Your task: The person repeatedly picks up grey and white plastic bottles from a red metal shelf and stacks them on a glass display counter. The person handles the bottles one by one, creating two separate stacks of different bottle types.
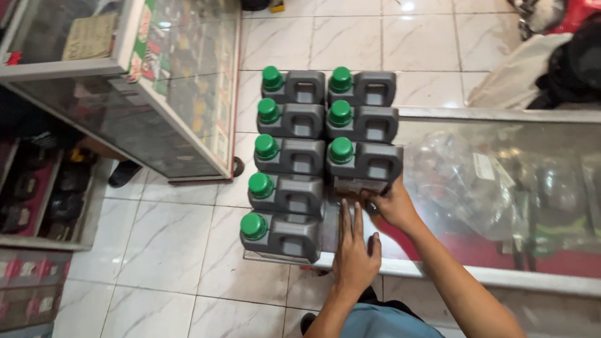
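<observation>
The left hand [355,255] lies open and flat on the glass tabletop [529,134]; the right hand [389,205] grips the nearest right-row grey green-capped jug [365,162].

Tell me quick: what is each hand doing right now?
Left hand: open, flat on the glass counter, holding nothing.
Right hand: gripping the nearest grey bottle in the right row.

We see two rows of bottles [317,153] on the glass counter [532,170]; the glass cabinet [135,96] stands at ten o'clock of them, shelves [7,216] at nine.
</observation>
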